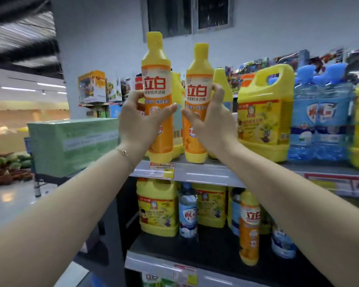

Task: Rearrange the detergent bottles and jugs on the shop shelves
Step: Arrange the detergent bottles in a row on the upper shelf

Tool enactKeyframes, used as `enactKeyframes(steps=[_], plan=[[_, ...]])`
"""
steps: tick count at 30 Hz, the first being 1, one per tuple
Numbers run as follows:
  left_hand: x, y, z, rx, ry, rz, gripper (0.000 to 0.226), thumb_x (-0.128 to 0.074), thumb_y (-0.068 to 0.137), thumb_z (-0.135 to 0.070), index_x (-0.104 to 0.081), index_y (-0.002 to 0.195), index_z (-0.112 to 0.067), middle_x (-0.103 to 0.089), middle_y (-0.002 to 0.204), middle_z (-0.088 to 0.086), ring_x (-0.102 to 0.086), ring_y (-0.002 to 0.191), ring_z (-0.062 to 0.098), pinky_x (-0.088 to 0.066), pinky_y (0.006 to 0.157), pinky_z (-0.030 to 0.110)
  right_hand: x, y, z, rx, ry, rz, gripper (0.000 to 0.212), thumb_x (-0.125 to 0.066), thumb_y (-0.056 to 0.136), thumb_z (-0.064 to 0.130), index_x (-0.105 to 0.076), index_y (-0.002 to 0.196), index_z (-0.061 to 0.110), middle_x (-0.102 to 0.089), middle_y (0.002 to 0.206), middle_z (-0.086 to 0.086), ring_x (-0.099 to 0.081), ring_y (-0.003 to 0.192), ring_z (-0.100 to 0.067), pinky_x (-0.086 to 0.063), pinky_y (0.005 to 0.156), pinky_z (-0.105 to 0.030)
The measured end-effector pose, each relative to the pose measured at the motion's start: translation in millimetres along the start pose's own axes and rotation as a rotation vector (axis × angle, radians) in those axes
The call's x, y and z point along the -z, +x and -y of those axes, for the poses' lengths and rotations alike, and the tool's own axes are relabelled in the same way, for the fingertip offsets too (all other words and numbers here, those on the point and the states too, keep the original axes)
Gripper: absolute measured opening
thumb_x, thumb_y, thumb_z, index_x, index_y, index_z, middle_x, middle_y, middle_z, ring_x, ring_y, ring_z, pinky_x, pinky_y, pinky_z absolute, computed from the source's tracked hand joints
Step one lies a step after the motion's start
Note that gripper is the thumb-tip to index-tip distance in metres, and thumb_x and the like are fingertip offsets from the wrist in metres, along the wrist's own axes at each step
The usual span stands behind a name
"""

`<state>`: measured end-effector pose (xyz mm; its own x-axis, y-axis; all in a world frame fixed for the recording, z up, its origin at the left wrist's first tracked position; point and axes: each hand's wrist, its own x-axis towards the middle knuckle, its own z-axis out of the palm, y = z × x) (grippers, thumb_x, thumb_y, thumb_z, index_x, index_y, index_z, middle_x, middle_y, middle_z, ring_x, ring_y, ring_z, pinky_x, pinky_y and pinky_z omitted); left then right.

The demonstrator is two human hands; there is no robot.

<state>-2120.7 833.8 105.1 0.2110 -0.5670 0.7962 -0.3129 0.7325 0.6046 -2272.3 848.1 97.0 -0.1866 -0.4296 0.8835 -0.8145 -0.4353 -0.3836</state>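
Left hand [141, 121] clamped on left bottle [157, 83], right hand [211, 119] on right bottle [197, 90]. Both upright, side by side, bases at top shelf [205, 172] front edge, jug [265, 112] just right.

Large pale green shrink-wrapped carton [71, 145] at left on a dark metal cart. Colourful boxed toys [91, 87] on a rear shelf beyond. Dark window [188, 14] high in the white wall. Green melons [7, 159] heaped far left.
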Motion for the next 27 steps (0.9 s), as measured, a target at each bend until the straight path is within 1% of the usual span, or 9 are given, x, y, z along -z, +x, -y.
enactKeyframes(steps=[2, 4, 8, 12, 15, 20, 23, 25, 27], plan=[[-3.8, 7.6, 6.8, -0.008, 0.007, 0.020, 0.049, -0.080, 0.069, -0.046, -0.056, 0.105, -0.023, -0.055, 0.080, -0.023, -0.052, 0.069, -0.010, -0.042, 0.057, 0.003, -15.9, 6.0, -1.6, 0.014, -0.071, -0.037, 0.070, -0.058, 0.091, 0.043, -0.019, 0.140, 0.012, -0.063, 0.113, -0.012, -0.065, 0.089, -0.031, -0.051, 0.066, -0.037], [-8.3, 13.8, 11.5, -0.013, -0.007, 0.033, 0.048, -0.079, 0.071, -0.045, -0.055, 0.106, -0.022, -0.053, 0.079, -0.025, -0.050, 0.066, -0.012, -0.041, 0.054, 0.001, -29.3, 12.3, -4.1, 0.011, -0.139, -0.048, 0.073, -0.055, 0.093, 0.044, -0.015, 0.144, 0.010, -0.061, 0.112, -0.017, -0.064, 0.090, -0.035, -0.052, 0.067, -0.042], [-19.3, 21.4, 20.2, 0.013, -0.033, 0.088, 0.052, -0.076, 0.073, -0.050, -0.055, 0.113, -0.023, -0.060, 0.086, -0.020, -0.055, 0.073, -0.009, -0.047, 0.064, 0.016, -46.0, 15.7, -13.8, 0.049, -0.420, -0.011, 0.073, -0.049, 0.097, 0.042, -0.011, 0.148, 0.007, -0.064, 0.103, -0.017, -0.066, 0.083, -0.036, -0.045, 0.059, -0.036], [-29.4, 20.4, 22.5, 0.000, -0.024, 0.119, 0.051, -0.072, 0.075, -0.053, -0.057, 0.113, -0.023, -0.061, 0.087, -0.018, -0.056, 0.074, -0.006, -0.050, 0.066, 0.021, -44.3, 13.0, -17.0, 0.121, -0.691, 0.028, 0.081, -0.037, 0.097, 0.052, -0.007, 0.149, -0.003, -0.067, 0.104, -0.015, -0.069, 0.080, -0.032, -0.050, 0.058, -0.035], [-34.2, 17.9, 22.5, -0.014, 0.010, 0.129, 0.051, -0.071, 0.075, -0.056, -0.057, 0.112, -0.023, -0.067, 0.094, -0.013, -0.062, 0.078, 0.002, -0.052, 0.066, 0.024, -40.8, 12.7, -16.9, 0.145, -0.860, 0.043, 0.074, -0.030, 0.101, 0.045, -0.008, 0.149, -0.007, -0.070, 0.089, -0.008, -0.069, 0.072, -0.027, -0.040, 0.052, -0.030], [-40.4, 11.4, 21.0, -0.030, 0.046, 0.165, 0.049, -0.069, 0.075, -0.058, -0.054, 0.109, -0.025, -0.067, 0.096, -0.012, -0.064, 0.081, 0.008, -0.057, 0.071, 0.033, -41.7, -2.6, -25.7, 0.114, -0.700, 0.158, 0.067, -0.031, 0.101, 0.032, 0.001, 0.150, -0.001, -0.070, 0.093, -0.012, -0.068, 0.077, -0.030, -0.044, 0.058, -0.034], [-44.5, 8.3, 18.4, -0.031, 0.076, 0.167, 0.051, -0.068, 0.075, -0.060, -0.054, 0.110, -0.026, -0.067, 0.100, -0.010, -0.064, 0.085, 0.012, -0.057, 0.072, 0.034, -36.3, -14.2, -31.3, 0.082, -0.486, 0.205, 0.072, -0.043, 0.097, 0.025, 0.000, 0.152, 0.008, -0.069, 0.096, -0.013, -0.067, 0.079, -0.032, -0.052, 0.064, -0.038], [-49.3, 7.9, 15.5, -0.021, 0.076, 0.159, 0.053, -0.068, 0.074, -0.061, -0.053, 0.110, -0.025, -0.064, 0.103, -0.008, -0.063, 0.088, 0.013, -0.056, 0.074, 0.033, -29.8, -20.1, -34.1, 0.068, -0.319, 0.229, 0.066, -0.048, 0.092, 0.016, -0.016, 0.149, 0.013, -0.069, 0.096, -0.013, -0.066, 0.081, -0.033, -0.056, 0.068, -0.043], [-55.7, 8.0, 10.6, -0.002, 0.092, 0.153, 0.056, -0.068, 0.074, -0.061, -0.054, 0.111, -0.021, -0.054, 0.106, -0.003, -0.057, 0.087, 0.014, -0.053, 0.076, 0.033, -22.1, -24.0, -34.0, 0.065, -0.182, 0.216, 0.045, -0.048, 0.091, 0.010, -0.038, 0.135, 0.013, -0.068, 0.095, -0.011, -0.066, 0.081, -0.030, -0.056, 0.069, -0.045]])
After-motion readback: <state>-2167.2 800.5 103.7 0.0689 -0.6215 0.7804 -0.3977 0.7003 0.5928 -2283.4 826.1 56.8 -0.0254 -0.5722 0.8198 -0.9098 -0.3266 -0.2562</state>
